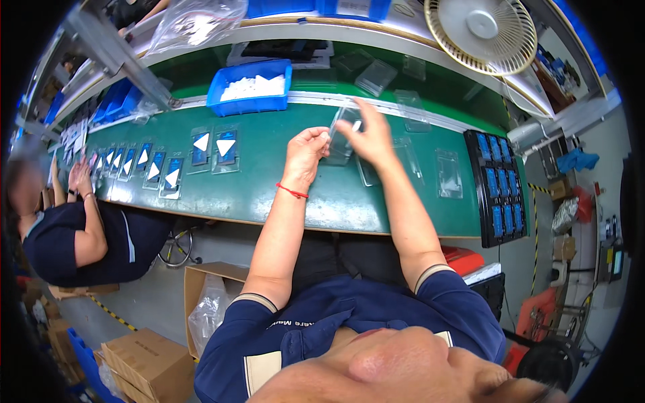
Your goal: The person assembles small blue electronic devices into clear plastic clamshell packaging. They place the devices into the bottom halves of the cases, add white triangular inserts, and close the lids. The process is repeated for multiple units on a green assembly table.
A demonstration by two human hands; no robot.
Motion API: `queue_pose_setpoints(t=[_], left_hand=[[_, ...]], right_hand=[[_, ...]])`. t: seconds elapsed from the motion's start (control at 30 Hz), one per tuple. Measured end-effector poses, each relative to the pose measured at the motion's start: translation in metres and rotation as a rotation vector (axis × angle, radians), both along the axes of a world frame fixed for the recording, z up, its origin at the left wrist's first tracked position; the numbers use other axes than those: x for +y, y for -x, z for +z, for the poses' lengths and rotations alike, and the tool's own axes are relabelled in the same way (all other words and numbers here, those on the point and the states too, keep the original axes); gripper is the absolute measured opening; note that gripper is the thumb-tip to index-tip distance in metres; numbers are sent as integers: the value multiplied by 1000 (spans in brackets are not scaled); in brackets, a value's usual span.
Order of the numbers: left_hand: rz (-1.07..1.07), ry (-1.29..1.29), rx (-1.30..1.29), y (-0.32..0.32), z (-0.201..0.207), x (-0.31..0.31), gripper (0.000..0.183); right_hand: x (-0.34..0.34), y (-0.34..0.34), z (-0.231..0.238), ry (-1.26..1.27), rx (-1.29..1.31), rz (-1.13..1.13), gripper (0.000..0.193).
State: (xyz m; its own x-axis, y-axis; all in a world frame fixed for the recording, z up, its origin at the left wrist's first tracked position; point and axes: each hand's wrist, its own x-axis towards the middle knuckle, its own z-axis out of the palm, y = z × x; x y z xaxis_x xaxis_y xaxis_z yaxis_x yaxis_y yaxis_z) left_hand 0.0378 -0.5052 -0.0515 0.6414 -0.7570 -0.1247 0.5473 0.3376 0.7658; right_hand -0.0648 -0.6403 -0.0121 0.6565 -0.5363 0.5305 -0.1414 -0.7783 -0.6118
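A clear plastic case [341, 151] is held up over the green bench, pinched at its left edge by my left hand [308, 153]. My right hand [371, 136] is at the case's right side with thumb and fingers apart, a little smeared by motion. Whether its fingertips touch the plastic I cannot tell. Right of my hands lie more clear cases, one an upright clear case [449, 173]. To the left, clear cases with blue cards [226, 148] and white triangular pieces lie in a row.
A blue bin [247, 107] of white pieces stands at the back. A black tray [496, 188] holding several blue cards is at the right end of the bench [336, 201]. A fan [480, 30] hangs over the back right. Another person [80, 232] works at the left.
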Motion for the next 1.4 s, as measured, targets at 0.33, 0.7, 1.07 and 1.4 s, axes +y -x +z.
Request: queue_pose_setpoints(t=[0.33, 0.7, 1.07, 1.4], left_hand=[[42, 229, -8, 3, -12, 33, 24], [309, -64, -121, -9, -17, 131, 30], [535, -915, -1570, 56, 20, 107, 44], [100, -862, -1641, 55, 17, 81, 42]], right_hand=[[36, -19, -17, -464, -9, 197, 72], [64, -4, 7, -14, 266, 294, 75], [29, 118, 19, 323, 420, 450, 34], [23, 107, -29, 323, 361, -164, 50]])
